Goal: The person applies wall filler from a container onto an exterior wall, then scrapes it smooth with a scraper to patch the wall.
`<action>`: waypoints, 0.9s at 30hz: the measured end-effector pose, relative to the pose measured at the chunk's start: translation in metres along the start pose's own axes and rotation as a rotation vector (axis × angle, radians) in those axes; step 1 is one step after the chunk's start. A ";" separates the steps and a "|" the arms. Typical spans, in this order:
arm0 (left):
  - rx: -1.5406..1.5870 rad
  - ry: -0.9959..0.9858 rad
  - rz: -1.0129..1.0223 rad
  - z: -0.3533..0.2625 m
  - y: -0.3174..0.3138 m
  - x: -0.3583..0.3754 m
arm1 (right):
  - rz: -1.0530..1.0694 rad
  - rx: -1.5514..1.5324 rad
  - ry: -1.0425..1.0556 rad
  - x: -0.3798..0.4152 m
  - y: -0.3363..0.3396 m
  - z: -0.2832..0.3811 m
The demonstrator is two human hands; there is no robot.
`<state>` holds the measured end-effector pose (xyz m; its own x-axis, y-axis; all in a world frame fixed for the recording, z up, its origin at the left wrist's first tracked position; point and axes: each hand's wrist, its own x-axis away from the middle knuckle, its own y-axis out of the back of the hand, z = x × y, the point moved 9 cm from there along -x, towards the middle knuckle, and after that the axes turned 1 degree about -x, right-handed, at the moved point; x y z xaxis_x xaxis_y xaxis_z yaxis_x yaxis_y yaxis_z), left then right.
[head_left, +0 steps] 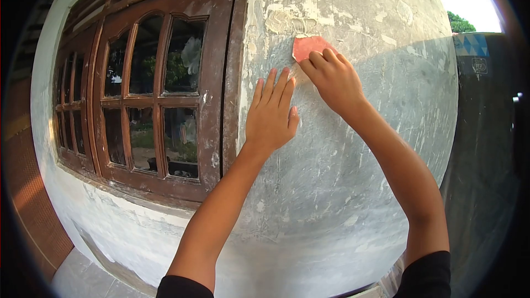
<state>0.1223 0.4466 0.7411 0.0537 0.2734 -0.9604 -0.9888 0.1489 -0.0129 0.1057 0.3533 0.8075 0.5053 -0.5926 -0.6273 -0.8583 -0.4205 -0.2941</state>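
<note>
Across the wall (pixel 359 182), light, even strokes seem best; open surface lies right and below. Window (pixel 182 100) frame bounds the left side: allow clearance. Left hand (pixel 268 118) spread against wall, nothing held. Right hand (pixel 338 80) pinches red pad (pixel 309 48) against wall, just below rough patch (pixel 302 25); judgement: keep pad flat, ease over ridges.

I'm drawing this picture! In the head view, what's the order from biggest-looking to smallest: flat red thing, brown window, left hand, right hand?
Largest to smallest:
1. Brown window
2. Left hand and right hand: too alike to rank
3. Flat red thing, partly covered by fingers
</note>
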 end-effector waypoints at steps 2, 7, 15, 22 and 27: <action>0.005 0.010 0.002 0.001 -0.002 0.001 | -0.005 -0.065 -0.030 -0.003 0.018 -0.006; 0.014 0.013 -0.029 0.000 -0.001 0.002 | -0.168 -0.721 -0.860 0.015 0.025 -0.094; 0.182 0.020 -0.157 0.004 0.015 0.005 | -0.241 -1.865 -1.363 0.053 -0.076 -0.062; 0.189 0.007 -0.177 0.004 0.016 0.006 | -0.002 -1.609 -1.493 0.060 -0.081 -0.065; 0.191 0.003 -0.175 0.004 0.016 0.007 | 0.092 -1.542 -1.499 0.075 -0.077 -0.071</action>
<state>0.1079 0.4547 0.7356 0.2207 0.2251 -0.9490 -0.9204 0.3700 -0.1263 0.2157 0.2923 0.8337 -0.6176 -0.1185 -0.7775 0.2565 -0.9649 -0.0567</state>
